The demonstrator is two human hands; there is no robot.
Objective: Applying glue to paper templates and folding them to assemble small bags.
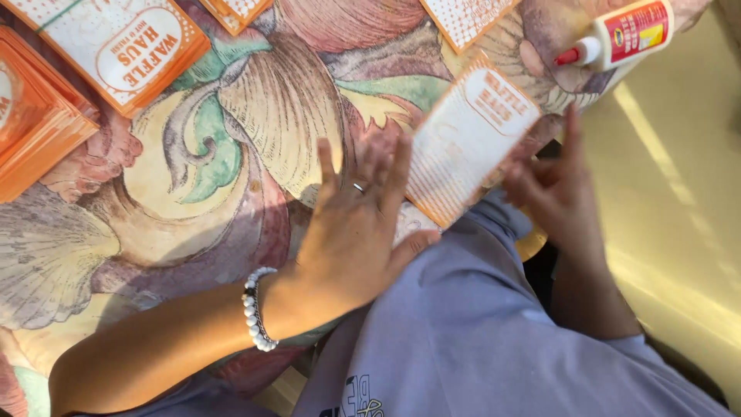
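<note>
An orange and white printed paper sleeve [467, 139] lies blurred on the patterned tablecloth [231, 154] near the table's edge. My left hand [355, 228], with a ring and a white bead bracelet, rests flat with fingers spread, its fingertips touching the sleeve's left side. My right hand [556, 193] is at the sleeve's right lower edge, one finger pointing up; whether it grips the sleeve is unclear. My lap in a pale lilac garment [478, 324] fills the bottom.
A white glue bottle [625, 35] with a red tip lies at the top right. A stack of orange flat sleeves [35, 116] sits at the left, more printed sleeves [127, 42] along the top. Yellowish floor [679, 170] shows right of the table.
</note>
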